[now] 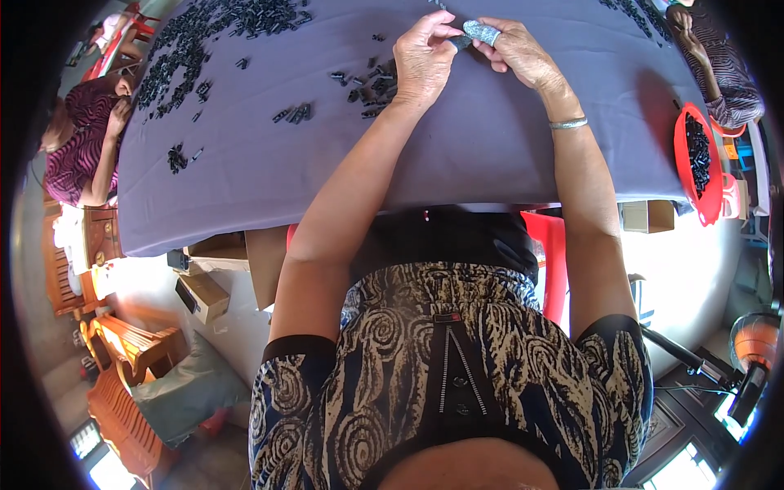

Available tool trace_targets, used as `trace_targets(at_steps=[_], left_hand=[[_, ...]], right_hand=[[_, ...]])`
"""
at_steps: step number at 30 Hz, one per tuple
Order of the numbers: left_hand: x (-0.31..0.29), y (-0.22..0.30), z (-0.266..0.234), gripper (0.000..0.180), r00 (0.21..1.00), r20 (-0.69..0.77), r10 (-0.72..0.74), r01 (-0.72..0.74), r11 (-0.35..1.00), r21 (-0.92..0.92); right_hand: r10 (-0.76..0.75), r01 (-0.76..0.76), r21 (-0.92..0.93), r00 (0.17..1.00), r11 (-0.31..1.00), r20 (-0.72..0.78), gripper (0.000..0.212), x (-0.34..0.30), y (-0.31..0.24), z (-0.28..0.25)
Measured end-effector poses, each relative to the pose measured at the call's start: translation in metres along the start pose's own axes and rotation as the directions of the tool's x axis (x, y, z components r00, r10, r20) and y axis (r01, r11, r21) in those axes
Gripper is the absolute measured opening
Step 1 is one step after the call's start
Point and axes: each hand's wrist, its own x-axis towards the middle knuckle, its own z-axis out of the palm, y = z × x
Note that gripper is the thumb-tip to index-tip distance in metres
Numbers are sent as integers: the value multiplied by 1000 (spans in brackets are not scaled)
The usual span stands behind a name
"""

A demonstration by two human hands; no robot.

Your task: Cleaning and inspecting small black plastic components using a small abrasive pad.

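Over the far part of the purple-grey tablecloth [482,155], the left hand [425,65] and the right hand [523,55] were close together, fingers curled inward. Between them showed a small dark thing [461,42]; which hand gripped it, if either, I could not tell. A grey wrap [482,33] covered one right digit (a silvery bracelet [569,124] circled that wrist). Just beside the left hand lay a loose cluster of small black pieces [377,82], with a bigger spread [175,65] farther left. Well to the right, a red basin [708,211] held more.
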Motion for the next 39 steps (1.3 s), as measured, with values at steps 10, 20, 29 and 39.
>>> trace_targets(at_steps=[10, 20, 29, 39], left_hand=[[1, -4, 2, 39, 995, -5, 96, -96, 991, -95], [-1, 2, -2, 38, 989, -39, 144, -142, 989, 42], [-2, 16, -3, 43, 961, 30, 273, -275, 948, 162], [-3, 5, -2, 42, 988, 92, 124, -143, 963, 229]], right_hand=[[106, -116, 90, 989, 989, 106, 25, 0, 2, -1], [50, -68, 155, 992, 986, 120, 17, -3, -6, 6], [-103, 95, 51, 977, 994, 185, 16, 0, 0, -2], [-89, 89, -3, 992, 996, 86, 16, 8, 12, -17]])
